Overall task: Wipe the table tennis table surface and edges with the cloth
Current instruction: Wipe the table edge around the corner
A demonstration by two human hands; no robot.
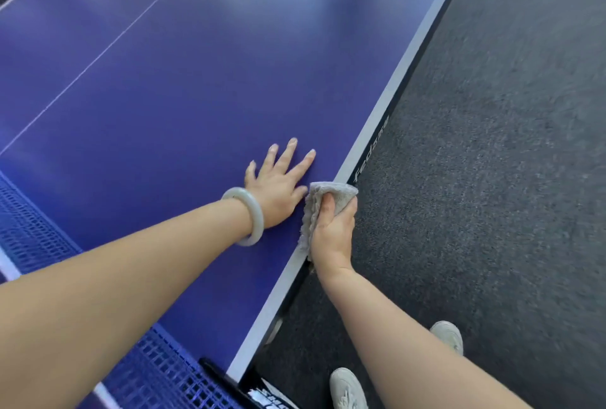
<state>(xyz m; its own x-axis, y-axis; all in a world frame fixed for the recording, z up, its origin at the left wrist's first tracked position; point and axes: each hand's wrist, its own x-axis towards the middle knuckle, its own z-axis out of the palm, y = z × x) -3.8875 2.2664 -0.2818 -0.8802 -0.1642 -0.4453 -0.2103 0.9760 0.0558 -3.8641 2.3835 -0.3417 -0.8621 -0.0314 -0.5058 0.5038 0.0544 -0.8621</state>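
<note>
Cloth (pixel 328 191) sits folded over the near side edge (pixel 387 107) of the table tennis table (pixel 196 97), bunched in the right hand (pixel 333 235). The thumb presses it onto the white border line, and the other fingers curl over the rim and down the dark outer face, so this hand grasps the cloth and clamps it round the edge. The left hand (pixel 275 187) lies flat on the blue playing surface just beside the cloth, fingers straight and spread, holding nothing; a pale bangle (pixel 251 215) circles its wrist.

What the next stroke likely turns on is the line of that edge. It runs straight from the net (pixel 32 221) at the lower left, under the right hand, and away to the upper right, past the brand lettering (pixel 365 162) on the side face just ahead of the fingertips. The right forearm lies nearly along this same axis, so a wipe would probably be a plain push forward along the rim, and the right hand is the one placed for it. The left hand appears to serve as a brace and would have to shift if the cloth turned inward onto the surface. Dark carpet (pixel 492 179) and two light shoes (pixel 347 389) show below the rim.
</note>
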